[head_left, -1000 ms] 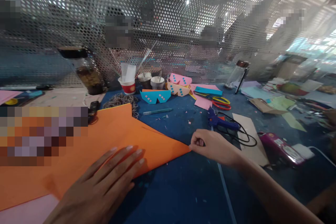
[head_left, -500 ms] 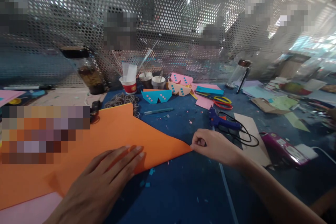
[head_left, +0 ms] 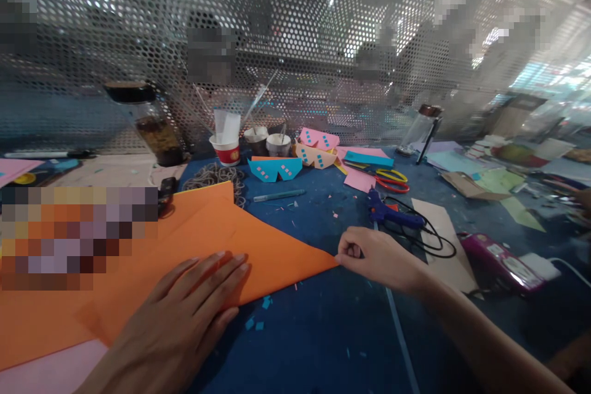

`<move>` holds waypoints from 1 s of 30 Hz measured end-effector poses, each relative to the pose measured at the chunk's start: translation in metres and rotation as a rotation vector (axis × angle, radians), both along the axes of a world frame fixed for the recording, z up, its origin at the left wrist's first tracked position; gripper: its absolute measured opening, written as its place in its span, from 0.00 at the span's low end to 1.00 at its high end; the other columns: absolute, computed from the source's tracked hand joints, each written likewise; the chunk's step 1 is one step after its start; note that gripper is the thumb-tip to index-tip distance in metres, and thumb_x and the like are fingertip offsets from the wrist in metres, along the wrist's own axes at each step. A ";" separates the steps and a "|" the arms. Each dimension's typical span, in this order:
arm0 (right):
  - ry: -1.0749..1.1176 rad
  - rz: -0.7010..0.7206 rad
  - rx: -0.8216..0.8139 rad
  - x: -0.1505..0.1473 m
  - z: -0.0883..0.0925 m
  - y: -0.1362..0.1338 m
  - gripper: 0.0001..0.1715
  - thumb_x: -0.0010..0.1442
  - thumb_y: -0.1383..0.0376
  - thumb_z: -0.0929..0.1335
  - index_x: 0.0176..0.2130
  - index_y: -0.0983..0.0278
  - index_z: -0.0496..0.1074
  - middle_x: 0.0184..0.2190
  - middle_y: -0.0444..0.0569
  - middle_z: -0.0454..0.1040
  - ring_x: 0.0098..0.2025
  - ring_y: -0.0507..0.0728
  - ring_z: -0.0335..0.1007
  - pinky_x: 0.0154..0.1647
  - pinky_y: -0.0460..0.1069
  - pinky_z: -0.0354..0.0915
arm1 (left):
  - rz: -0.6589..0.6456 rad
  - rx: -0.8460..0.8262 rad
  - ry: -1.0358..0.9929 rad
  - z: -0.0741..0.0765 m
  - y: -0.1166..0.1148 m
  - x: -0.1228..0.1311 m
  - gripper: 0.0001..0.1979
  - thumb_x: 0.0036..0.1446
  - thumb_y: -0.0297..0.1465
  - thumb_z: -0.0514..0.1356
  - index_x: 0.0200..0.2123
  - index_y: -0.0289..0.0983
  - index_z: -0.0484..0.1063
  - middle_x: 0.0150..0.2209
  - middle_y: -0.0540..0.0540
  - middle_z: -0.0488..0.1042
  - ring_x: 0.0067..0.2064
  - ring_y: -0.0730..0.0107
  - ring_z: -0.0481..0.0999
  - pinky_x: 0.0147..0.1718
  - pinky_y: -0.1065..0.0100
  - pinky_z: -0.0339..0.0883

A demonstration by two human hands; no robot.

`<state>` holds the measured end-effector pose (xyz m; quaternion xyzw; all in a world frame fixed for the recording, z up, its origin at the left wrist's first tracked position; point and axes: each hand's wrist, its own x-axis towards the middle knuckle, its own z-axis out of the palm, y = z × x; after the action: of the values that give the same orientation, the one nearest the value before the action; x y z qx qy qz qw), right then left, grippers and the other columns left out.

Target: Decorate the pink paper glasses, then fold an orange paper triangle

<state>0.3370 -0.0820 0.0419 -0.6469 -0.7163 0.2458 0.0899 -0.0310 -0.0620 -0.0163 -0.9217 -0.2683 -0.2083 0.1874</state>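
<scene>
one wide blue-covered work table was seen. a large orange paper sheet, folded to a long point, was laid on its near left part, over a pale pink paper sheet. the left hand was pressed flat on the orange fold, fingers straight and close together. the right hand was curled at the sheet's tip, thumb and forefinger closed on the point. a blue plastic glue gun was left just beyond that hand. tiny blue paper scraps were scattered beside the fold's edge. a crooked crease could be made, it was judged, if the tip were tugged or a scrap were trapped beneath.
</scene>
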 end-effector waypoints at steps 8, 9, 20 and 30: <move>-0.013 -0.009 0.003 -0.002 -0.001 0.002 0.06 0.65 0.66 0.71 0.34 0.61 0.77 0.37 0.46 0.81 0.38 0.55 0.75 0.38 0.49 0.59 | 0.020 -0.010 0.004 -0.001 0.001 0.000 0.36 0.78 0.37 0.49 0.82 0.43 0.38 0.63 0.46 0.82 0.59 0.52 0.82 0.62 0.53 0.60; -0.013 -0.010 0.003 -0.002 -0.001 0.002 0.06 0.65 0.66 0.71 0.34 0.61 0.77 0.37 0.46 0.81 0.38 0.55 0.75 0.38 0.49 0.59 | 0.023 -0.012 0.002 -0.002 0.001 0.000 0.36 0.78 0.37 0.49 0.82 0.43 0.38 0.63 0.46 0.82 0.59 0.52 0.82 0.62 0.53 0.60; -0.005 0.000 0.013 0.000 -0.003 0.001 0.05 0.65 0.66 0.70 0.34 0.61 0.77 0.37 0.46 0.80 0.38 0.55 0.74 0.38 0.50 0.59 | 0.048 -0.020 0.017 -0.006 0.002 -0.002 0.37 0.78 0.39 0.50 0.82 0.44 0.38 0.65 0.48 0.81 0.62 0.51 0.80 0.66 0.52 0.56; 0.001 0.003 0.033 0.000 -0.005 0.001 0.06 0.65 0.66 0.70 0.33 0.61 0.76 0.35 0.45 0.79 0.37 0.54 0.73 0.38 0.50 0.59 | 0.057 0.014 0.039 -0.004 0.001 0.000 0.37 0.78 0.39 0.48 0.82 0.42 0.35 0.63 0.45 0.83 0.60 0.47 0.81 0.64 0.49 0.55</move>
<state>0.3372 -0.0815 0.0374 -0.6442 -0.7211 0.2343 0.1009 -0.0312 -0.0607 -0.0200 -0.9162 -0.2893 -0.1870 0.2047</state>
